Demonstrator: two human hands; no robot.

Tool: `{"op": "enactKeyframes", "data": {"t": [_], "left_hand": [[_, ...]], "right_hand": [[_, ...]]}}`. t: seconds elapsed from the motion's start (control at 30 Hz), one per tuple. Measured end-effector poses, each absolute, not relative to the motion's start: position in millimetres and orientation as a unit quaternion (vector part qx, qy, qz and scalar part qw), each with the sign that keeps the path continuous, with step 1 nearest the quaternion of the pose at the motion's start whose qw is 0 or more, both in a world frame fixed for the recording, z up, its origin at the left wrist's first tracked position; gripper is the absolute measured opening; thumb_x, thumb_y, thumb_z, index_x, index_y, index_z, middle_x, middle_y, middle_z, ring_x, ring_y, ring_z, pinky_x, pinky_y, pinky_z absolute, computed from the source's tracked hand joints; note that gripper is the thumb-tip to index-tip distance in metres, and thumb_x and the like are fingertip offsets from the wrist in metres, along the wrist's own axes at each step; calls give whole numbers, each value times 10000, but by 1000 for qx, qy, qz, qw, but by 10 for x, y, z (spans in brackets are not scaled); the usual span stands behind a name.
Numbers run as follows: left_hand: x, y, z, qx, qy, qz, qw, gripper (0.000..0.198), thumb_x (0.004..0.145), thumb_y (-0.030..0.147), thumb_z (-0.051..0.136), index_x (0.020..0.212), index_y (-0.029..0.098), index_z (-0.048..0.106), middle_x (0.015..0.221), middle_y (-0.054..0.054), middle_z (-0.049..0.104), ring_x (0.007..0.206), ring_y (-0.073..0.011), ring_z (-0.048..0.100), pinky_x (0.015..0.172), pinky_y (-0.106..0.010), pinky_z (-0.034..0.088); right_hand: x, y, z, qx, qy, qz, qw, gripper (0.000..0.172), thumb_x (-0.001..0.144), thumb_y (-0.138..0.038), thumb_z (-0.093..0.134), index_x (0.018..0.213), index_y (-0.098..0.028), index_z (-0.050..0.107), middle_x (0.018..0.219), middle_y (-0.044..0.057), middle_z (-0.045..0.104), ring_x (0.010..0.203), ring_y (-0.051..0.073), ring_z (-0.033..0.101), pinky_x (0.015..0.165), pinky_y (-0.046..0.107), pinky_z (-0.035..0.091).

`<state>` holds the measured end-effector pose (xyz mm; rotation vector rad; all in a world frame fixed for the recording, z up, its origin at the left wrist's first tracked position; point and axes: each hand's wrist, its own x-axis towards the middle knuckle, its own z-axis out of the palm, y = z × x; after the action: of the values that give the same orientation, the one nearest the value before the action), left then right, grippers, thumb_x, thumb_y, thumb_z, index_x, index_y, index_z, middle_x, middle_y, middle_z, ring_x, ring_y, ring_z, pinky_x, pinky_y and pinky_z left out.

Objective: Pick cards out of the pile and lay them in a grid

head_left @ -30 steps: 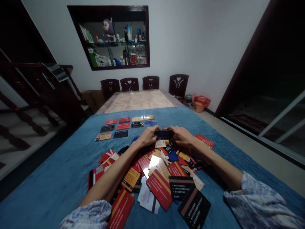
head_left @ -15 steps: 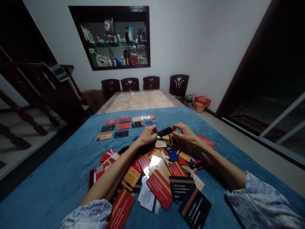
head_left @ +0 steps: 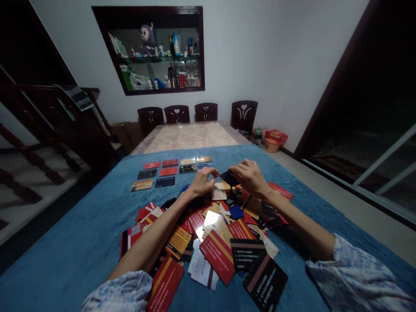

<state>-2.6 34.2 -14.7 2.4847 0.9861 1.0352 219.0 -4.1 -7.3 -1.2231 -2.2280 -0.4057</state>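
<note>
A dark card [head_left: 229,178] is tilted above the far part of a loose heap of cards. My right hand [head_left: 249,177] is closed around its right side, covering part of it. Close by the card's left corner is my left hand [head_left: 203,181], its fingers curled and its thumb and index finger slightly apart. Whether the index fingertip touches that corner I cannot tell. Beneath both hands the heap holds red, black, yellow and white cards, among them a red card [head_left: 217,256] and a black card [head_left: 267,282]. Just under the held card lies a cream card [head_left: 219,191].
Beyond my left hand, several cards lie in rows, including a dark blue card [head_left: 165,182] and an orange card [head_left: 141,185]. A blue cloth [head_left: 81,234] covers the near table. Bare marble tabletop [head_left: 195,135] and chairs [head_left: 244,115] are farther back.
The dark card has turned and shifted slightly right. My right hand has moved over more of it, while my left fingers have loosened from its left end.
</note>
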Motion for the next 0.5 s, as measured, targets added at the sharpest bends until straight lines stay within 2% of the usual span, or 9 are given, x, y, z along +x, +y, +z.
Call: {"op": "enactKeyframes", "data": {"t": [0.13, 0.3, 0.5], "left_hand": [[15, 267, -102, 859, 310, 373, 163, 204, 755, 93, 576, 928, 174, 648, 921, -24, 715, 880, -162, 637, 824, -293, 491], [69, 245, -135, 868, 293, 358, 181, 140, 761, 109, 597, 888, 167, 598, 871, -13, 678, 827, -146, 620, 810, -277, 487], [32, 259, -166, 882, 286, 330, 177, 224, 748, 54, 529, 937, 167, 569, 853, 1, 646, 776, -126, 597, 770, -242, 469]], "right_hand": [[2171, -29, -108, -441, -844, -182, 244, 301, 981, -289, 427, 1120, -233, 688, 900, 98, 686, 943, 249, 464, 836, 389, 303], [2132, -27, -152, -419, -857, -176, 243, 309, 997, -313, 414, 1067, -225, 703, 867, 83, 682, 914, 229, 464, 839, 373, 294], [2070, -79, -189, -406, -864, -161, 250, 287, 993, -301, 427, 1058, -211, 692, 890, 85, 701, 914, 230, 469, 831, 369, 304]]}}
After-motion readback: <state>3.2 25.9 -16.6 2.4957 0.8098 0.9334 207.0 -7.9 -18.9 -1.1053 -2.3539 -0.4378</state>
